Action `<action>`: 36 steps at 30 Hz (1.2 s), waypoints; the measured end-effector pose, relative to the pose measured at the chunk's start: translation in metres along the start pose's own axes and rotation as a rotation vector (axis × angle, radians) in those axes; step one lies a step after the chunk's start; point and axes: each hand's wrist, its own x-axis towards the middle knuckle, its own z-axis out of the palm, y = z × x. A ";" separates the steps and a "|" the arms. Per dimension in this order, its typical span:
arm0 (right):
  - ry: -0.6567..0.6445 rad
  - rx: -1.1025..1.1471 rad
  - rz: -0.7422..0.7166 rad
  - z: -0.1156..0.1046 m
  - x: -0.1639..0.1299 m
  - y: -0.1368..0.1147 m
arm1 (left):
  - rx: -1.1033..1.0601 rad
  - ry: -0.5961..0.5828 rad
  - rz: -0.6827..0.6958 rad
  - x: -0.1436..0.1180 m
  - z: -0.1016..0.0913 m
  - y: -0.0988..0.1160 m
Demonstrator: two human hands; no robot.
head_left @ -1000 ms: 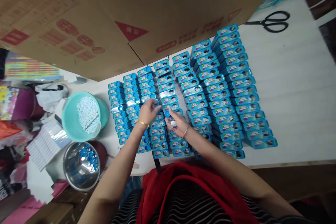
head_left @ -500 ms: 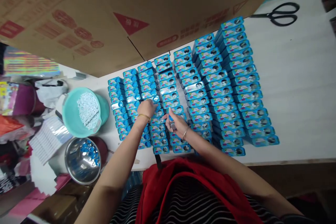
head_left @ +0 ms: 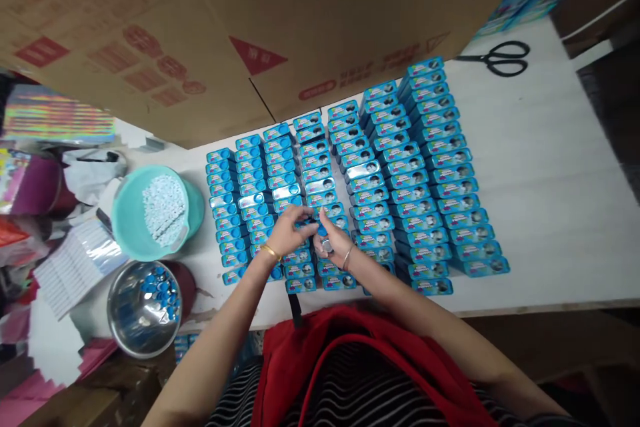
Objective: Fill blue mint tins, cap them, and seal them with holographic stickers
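Several rows of blue boxes (head_left: 418, 222) stand on the bench (head_left: 545, 213), their small label text illegible; above them, the right hand (head_left: 336, 242) curls round a silvery cap (head_left: 327, 246); the left hand (head_left: 289, 232), half closed, hides any contents.

Workshop — blue boxes (head_left: 417, 207) in rows, printed carton (head_left: 190, 20), steel bowl (head_left: 125, 321).

The box (head_left: 200, 47) walls off the far side, close behind the tins (head_left: 363, 169). Rows surround the left hand (head_left: 290, 230) and right hand (head_left: 336, 243), with slim lanes between. The broadest way I see crosses the table (head_left: 540, 180) rightward, short of the scissors (head_left: 490, 59); tub (head_left: 127, 213) and bowl (head_left: 145, 340) crowd the left.
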 end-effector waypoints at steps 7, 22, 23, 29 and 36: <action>0.024 0.069 0.102 0.011 -0.011 0.010 | -0.198 0.237 -0.200 -0.027 0.030 -0.009; 0.063 0.129 -0.147 -0.014 -0.024 0.014 | 0.578 -0.162 -0.594 0.041 0.002 -0.006; 0.064 0.110 -0.169 -0.014 -0.024 0.015 | 0.583 -0.154 -0.604 0.040 0.001 -0.006; 0.193 0.032 -0.340 -0.014 -0.023 0.024 | 0.383 0.027 -0.431 0.008 0.008 0.000; 0.084 0.043 -0.299 -0.007 -0.034 0.034 | -0.427 0.112 0.014 -0.069 0.041 0.004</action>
